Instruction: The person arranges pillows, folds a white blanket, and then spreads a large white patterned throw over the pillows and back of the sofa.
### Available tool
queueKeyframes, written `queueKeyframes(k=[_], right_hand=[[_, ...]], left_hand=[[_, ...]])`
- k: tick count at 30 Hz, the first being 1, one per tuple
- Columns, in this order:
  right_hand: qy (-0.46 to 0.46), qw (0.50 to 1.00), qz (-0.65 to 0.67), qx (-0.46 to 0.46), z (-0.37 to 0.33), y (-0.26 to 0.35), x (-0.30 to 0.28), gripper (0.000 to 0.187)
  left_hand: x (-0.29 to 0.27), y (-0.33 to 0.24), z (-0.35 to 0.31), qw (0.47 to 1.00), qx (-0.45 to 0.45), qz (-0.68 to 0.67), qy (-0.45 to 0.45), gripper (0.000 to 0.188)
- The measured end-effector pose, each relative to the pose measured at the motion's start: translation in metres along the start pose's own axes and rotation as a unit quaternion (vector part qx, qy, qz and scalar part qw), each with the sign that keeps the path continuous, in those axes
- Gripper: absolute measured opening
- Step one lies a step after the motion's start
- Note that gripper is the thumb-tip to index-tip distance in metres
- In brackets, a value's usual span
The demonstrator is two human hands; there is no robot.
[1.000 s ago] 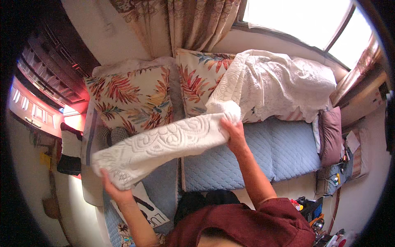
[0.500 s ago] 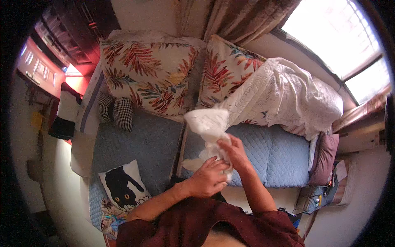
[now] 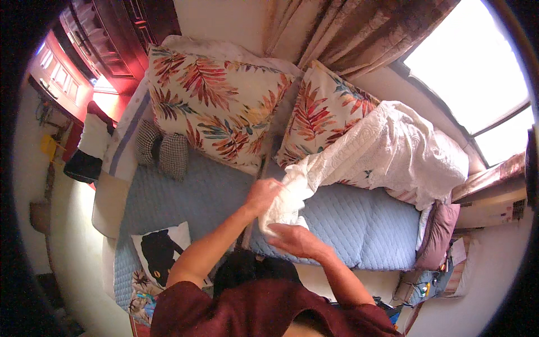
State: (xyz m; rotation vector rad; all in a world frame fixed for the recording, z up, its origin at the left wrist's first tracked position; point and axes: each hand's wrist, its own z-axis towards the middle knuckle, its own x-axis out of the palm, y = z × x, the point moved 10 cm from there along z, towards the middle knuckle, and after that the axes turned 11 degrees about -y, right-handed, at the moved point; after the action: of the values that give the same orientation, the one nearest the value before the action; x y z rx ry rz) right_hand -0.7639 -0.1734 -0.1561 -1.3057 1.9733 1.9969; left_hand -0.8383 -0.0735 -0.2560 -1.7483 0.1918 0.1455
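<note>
A bunched white cloth point(image 3: 284, 206) hangs between my two hands above the blue quilted sofa seat point(image 3: 351, 224). My left hand point(image 3: 264, 195) is closed on its left side, partly smeared by motion. Lower down and to the right, my right hand point(image 3: 296, 240) grips its bottom end, with the fingertips tucked against the folds. The cloth's upper end meets a patterned white cover point(image 3: 401, 151) draped over the cushions at the right; I cannot tell whether they are one piece.
Two large leaf-print cushions point(image 3: 216, 106) point(image 3: 323, 112) lean at the back. Small checked cushions point(image 3: 173, 156) sit at the left, and a black-cat cushion point(image 3: 160, 255) lies near. A mauve cushion point(image 3: 441, 236) stands at the right end, by a blue organizer point(image 3: 421, 286).
My left hand has moved up and away to the cloth's left side, while my right hand has dropped to its lower end. The cloth's raised upper flap has come down.
</note>
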Motion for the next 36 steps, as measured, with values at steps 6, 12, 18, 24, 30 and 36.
queueKeyframes(k=[6, 12, 18, 24, 30, 36], right_hand=[[-0.235, 0.960, 0.130, 0.085, 0.035, -0.080, -0.088, 0.029], [-0.388, 0.903, -0.145, -0.111, 0.125, -0.035, -0.165, 0.052], [0.066, 0.965, -0.225, 0.116, 0.193, -0.099, -0.122, 0.043], [-0.260, 0.934, -0.245, 0.012, 0.224, -0.054, -0.213, 0.022], [-0.471, 0.847, -0.124, -0.213, 0.245, 0.068, -0.262, 0.018], [-0.340, 0.905, -0.234, -0.104, 0.322, 0.017, -0.212, 0.022]], left_hand=[[-0.090, -0.117, 0.003, 0.956, 0.222, 0.144, -0.129, 0.019], [-0.129, -0.200, -0.012, 0.937, 0.321, 0.126, -0.043, 0.021], [-0.201, -0.250, 0.010, 0.901, 0.381, 0.146, -0.150, 0.018], [-0.271, -0.185, 0.070, 0.910, 0.260, 0.267, -0.182, 0.029], [-0.342, -0.148, 0.094, 0.907, 0.138, 0.349, -0.190, 0.035], [-0.472, -0.135, 0.095, 0.758, 0.237, 0.479, -0.373, 0.030]])
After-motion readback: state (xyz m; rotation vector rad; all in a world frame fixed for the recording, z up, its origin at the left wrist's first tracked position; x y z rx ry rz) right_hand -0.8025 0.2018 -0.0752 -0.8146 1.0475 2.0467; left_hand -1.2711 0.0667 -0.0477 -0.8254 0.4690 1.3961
